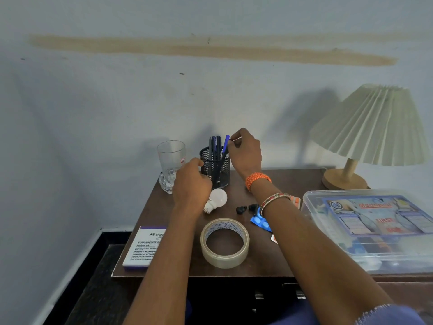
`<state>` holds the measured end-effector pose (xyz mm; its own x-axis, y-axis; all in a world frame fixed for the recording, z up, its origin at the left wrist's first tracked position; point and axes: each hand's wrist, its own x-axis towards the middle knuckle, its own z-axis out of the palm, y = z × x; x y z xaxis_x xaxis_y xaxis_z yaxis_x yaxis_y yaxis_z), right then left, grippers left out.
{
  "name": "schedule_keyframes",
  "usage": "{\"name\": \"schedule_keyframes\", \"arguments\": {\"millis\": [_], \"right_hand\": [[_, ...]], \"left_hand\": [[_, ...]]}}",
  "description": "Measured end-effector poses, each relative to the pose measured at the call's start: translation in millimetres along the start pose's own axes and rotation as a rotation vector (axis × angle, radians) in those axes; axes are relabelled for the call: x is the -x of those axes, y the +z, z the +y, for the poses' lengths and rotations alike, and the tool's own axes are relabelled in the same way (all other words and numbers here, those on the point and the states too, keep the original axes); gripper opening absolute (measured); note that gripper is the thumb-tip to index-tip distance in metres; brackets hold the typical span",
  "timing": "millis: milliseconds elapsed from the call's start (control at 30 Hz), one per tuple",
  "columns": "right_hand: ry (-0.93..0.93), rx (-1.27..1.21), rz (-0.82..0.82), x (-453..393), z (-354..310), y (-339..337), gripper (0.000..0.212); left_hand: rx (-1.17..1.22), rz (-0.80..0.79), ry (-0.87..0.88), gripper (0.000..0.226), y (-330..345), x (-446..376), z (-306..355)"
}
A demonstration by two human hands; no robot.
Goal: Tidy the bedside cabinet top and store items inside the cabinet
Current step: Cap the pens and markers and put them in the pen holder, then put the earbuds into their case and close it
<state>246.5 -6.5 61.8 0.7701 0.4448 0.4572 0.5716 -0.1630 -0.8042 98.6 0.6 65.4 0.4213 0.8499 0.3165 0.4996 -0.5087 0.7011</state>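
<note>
Against the pale wall, on the dark brown cabinet top [276,184], the right hand [246,151] pinches the tip of a blue pen [225,146] standing in the black mesh pen holder [215,167] at centre frame, while the left hand [191,181] curls its fingers against the holder's left side, seemingly steadying it. Pens look like the step in hand; next the pen must be let go and loose things like the tape roll [225,242] and bulb [216,199] below stored. Both forearms reach up from the lower edge, wrists slightly bent.
</note>
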Motion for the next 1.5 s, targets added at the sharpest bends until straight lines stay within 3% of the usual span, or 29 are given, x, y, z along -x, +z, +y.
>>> {"name": "schedule_keyframes", "arguments": {"millis": [267, 400, 667, 867, 1067, 1267, 1500], "right_hand": [[0.073, 0.044, -0.137, 0.1, 5.8, -5.6, 0.042], [0.133, 0.002, -0.131, 2.3, 9.5, -15.4, 0.052], [0.034, -0.038, 0.088, 1.9, -4.8, -51.1, 0.034], [0.021, 0.151, 0.156, 6.1, 9.1, -75.4, 0.028], [0.004, 0.487, -0.177, 15.2, 55.1, -60.0, 0.031], [0.028, 0.744, -0.505, 7.6, 78.8, -47.9, 0.043], [0.052, 0.746, -0.544, 3.9, 84.6, -39.3, 0.037]], "left_hand": [[0.023, -0.044, -0.014, 0.033, -1.9, -1.6, -8.1], [0.016, -0.055, -0.012, 0.033, -3.2, -0.8, -12.5], [0.071, -0.041, 0.062, 0.033, -1.6, 2.4, -6.5], [0.138, -0.009, 0.163, 0.034, -0.2, 7.1, 2.3], [0.095, -0.19, 0.293, 0.034, 17.4, 6.6, 7.6], [0.023, -0.253, 0.332, 0.033, 29.7, 1.4, 7.7], [-0.019, -0.266, 0.295, 0.032, 30.2, -2.7, 1.6]]}}
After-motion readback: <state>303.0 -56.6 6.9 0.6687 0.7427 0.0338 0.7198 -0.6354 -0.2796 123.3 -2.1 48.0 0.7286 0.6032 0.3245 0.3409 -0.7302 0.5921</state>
